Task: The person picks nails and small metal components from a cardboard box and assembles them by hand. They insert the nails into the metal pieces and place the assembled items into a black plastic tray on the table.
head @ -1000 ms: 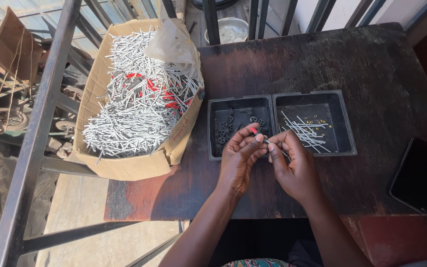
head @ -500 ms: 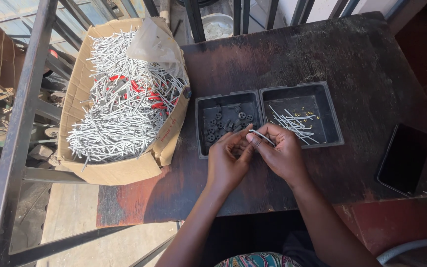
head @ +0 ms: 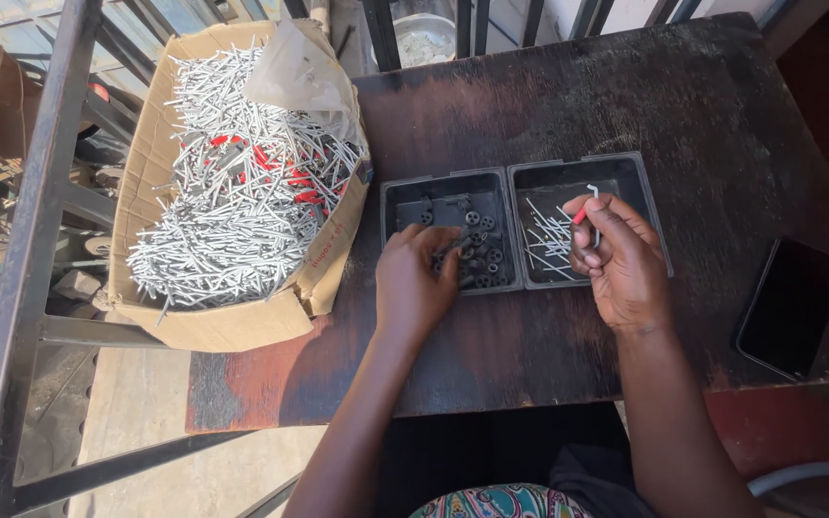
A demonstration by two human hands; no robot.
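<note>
1. Two black trays sit side by side on the dark worktop (head: 568, 105), right in front of you: the left tray (head: 397, 240) holds small black round parts (head: 480, 251), the right tray (head: 645, 206) holds loose silver pins (head: 547, 240). Keeping the two kinds apart in adjoining trays lets each of your hands draw from its own stock without crossing over.
2. Your left hand (head: 414, 283) lies palm down over the near edge of the left tray, fingers curled in among the black parts; whether they have closed on one I cannot tell.
3. Your right hand (head: 621, 259) hovers over the right tray, thumb and fingers pinched on a bent silver pin with a red sleeve (head: 587, 206), its hooked end standing clear above the fingers. Held that way, the tip stays free and in your view.
4. One open cardboard box (head: 232, 326) full of the same silver pins, a few red-sleeved ones among them, rests at the worktop's left edge, within your left arm's reach. A dark phone (head: 789, 307) lies well apart to the right.
5. Compared with half a second ago, your hands have separated: then they met together at the trays' near edge over one piece, now each is at its own tray.
</note>
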